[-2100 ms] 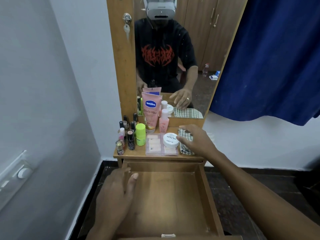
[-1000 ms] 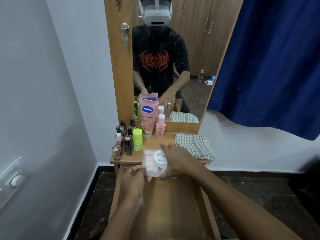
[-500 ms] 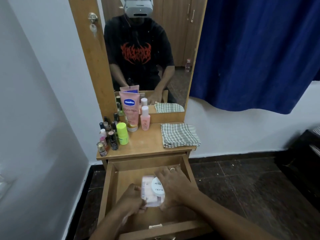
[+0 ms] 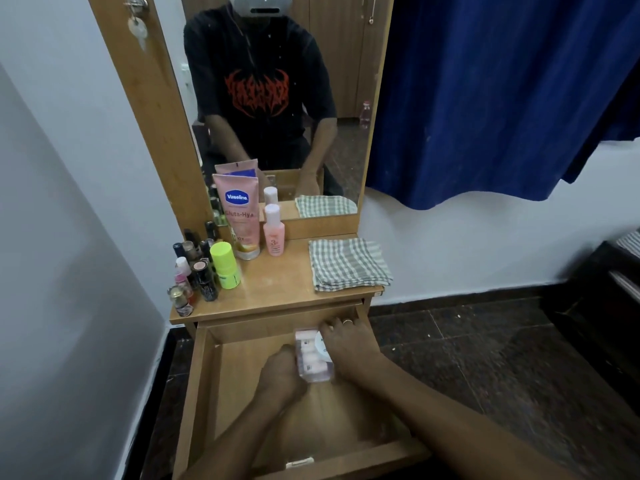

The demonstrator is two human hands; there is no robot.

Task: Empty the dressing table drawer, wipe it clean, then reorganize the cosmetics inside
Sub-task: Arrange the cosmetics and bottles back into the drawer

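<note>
The wooden drawer (image 4: pixel 204 386) is pulled out below the dressing table top (image 4: pixel 277 289). Inside it, near the back right corner, both hands hold a clear plastic case (image 4: pixel 311 360) of pink items with a round white jar (image 4: pixel 323 344) on top. My left hand (image 4: pixel 282 374) grips the case's left side and my right hand (image 4: pixel 349 344), wearing a ring, covers its right side and the jar. On the table top stand a pink Vaseline tube (image 4: pixel 240 216), a small pink bottle (image 4: pixel 273 230), a lime-green container (image 4: pixel 225 261) and several small nail polish bottles (image 4: pixel 194 271).
A folded green checked cloth (image 4: pixel 348 263) lies on the right of the table top. The mirror (image 4: pixel 277 98) rises behind it. A blue curtain (image 4: pixel 502 91) hangs at right over dark floor tiles. A white wall (image 4: pixel 69 237) closes in at left.
Both hands lifted the clear case with the white jar off the table top and brought it down into the drawer, then toward the back right corner. The view shifted right and down.
</note>
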